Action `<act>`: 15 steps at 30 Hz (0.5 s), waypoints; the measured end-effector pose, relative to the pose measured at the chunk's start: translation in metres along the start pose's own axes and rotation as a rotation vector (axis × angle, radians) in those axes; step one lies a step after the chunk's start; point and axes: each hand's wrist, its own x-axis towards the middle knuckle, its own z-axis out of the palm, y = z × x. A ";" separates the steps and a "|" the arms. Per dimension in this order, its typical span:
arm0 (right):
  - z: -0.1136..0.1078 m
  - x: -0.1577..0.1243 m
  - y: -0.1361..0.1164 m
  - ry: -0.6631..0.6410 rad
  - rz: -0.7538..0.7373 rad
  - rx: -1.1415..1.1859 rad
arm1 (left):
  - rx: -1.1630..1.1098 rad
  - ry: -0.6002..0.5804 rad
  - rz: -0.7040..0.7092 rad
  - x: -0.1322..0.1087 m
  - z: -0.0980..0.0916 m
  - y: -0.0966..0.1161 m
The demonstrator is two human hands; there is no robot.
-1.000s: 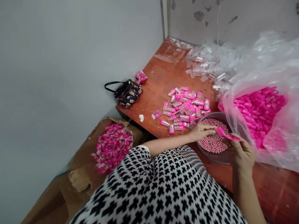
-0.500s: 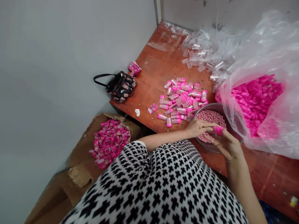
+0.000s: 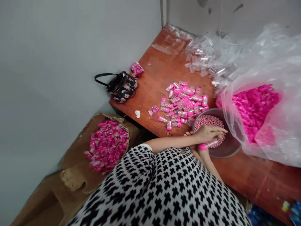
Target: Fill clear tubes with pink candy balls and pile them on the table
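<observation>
My left hand (image 3: 208, 134) is over the grey bowl (image 3: 231, 153), its fingers curled downward. Just beneath them is a small clear tube with a pink cap (image 3: 202, 146), apparently in the left hand's grip; the clear part is blurred. My right hand (image 3: 194, 148) crosses under the left wrist, which hides most of it. A few outstretched fingertips show beyond that wrist, near the filled tubes. Pink beads (image 3: 207, 121) lie in the bowl's left part. Beside the bowl, a pile of pink-capped tubes (image 3: 184, 102) filled with beads rests on the table.
A clear plastic bag (image 3: 289, 131) holding pink plastic pieces (image 3: 255, 106) leans over the bowl's right rim. Empty clear tubes (image 3: 204, 58) lie farther back on the red-brown table (image 3: 155, 75). A patterned handbag (image 3: 123, 89) and a carton of pink packets (image 3: 109, 146) are at left.
My right hand has moved left and under my left wrist. My left hand has shifted slightly right and lower over the bowl. A pink-capped tube now shows beneath it.
</observation>
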 end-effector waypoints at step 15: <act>-0.068 0.032 0.053 0.307 0.481 0.571 | -0.221 0.424 -0.257 0.037 -0.078 -0.043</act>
